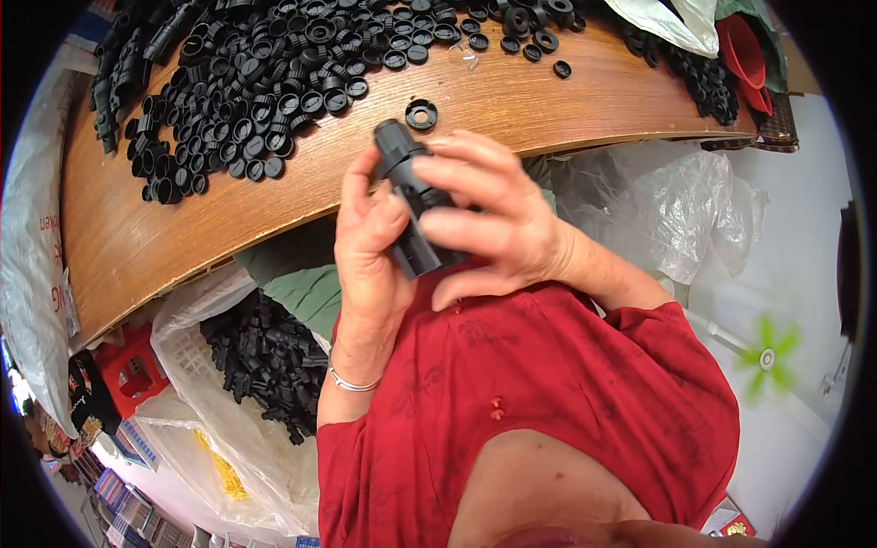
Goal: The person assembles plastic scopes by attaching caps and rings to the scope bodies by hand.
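Both hands [438, 228] half hiding black tube [408, 196]; lower end unseen.

One black tube-shaped part [413, 205] is counted between two hands, the left hand [370, 247] and the right hand [484, 215]. One single black ring [421, 115] is seen apart on the one wooden surface [512, 96]. The heaped black rings [274, 73] are too many to be counted. One red funnel [742, 47] and one bracelet [352, 384] are counted.

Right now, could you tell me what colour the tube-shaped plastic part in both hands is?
Black tube-shaped plastic part, head view.
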`<state>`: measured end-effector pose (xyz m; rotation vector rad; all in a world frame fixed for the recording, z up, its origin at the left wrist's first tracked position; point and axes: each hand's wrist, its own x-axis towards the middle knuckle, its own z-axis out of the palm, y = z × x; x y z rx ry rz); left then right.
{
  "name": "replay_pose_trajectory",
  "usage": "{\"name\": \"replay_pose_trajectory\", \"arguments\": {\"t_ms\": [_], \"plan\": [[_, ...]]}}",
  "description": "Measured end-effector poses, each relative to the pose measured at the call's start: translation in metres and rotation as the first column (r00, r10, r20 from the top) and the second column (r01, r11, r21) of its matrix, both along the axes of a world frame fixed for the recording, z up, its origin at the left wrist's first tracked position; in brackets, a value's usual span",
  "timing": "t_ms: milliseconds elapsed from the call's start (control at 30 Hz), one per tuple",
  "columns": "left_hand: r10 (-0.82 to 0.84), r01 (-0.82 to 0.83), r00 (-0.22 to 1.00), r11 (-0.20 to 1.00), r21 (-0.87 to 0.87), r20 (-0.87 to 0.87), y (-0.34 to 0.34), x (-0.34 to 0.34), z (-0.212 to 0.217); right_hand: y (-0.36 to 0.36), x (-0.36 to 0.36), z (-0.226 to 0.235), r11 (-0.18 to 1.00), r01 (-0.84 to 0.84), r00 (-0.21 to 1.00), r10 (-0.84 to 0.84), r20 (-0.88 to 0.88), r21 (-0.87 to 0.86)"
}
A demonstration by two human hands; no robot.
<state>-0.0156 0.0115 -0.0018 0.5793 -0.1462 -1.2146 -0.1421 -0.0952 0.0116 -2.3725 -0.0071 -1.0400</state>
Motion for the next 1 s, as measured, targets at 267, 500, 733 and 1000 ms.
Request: {"name": "replay_pose_trajectory", "arguments": {"t_ms": [267, 500, 733, 1000], "plan": [[-0.09, -0.05, 0.766, 0.979, 0.2, 0.636, -0.025, 0.016, -0.002, -0.03, -0.005, 0.016, 0.904, 0.267, 0.941, -0.319, 0.112, 0.332], [-0.091, -0.466, -0.198, 0.885, -0.012, 0.976, -0.056, 0.018, -0.011, -0.047, 0.02, 0.018, 0.736, 0.343, 0.92, -0.388, -0.051, 0.583], [-0.092, -0.52, -0.234, 0.853, -0.044, 0.968, -0.063, 0.018, -0.016, -0.045, 0.028, 0.025, 0.87, 0.361, 0.932, -0.353, -0.088, 0.336], [-0.054, -0.535, -0.252, 0.839, -0.093, 0.966, -0.065, 0.018, -0.022, -0.051, 0.03, 0.031, 0.935, 0.229, 0.967, -0.186, -0.174, 0.27]]}}
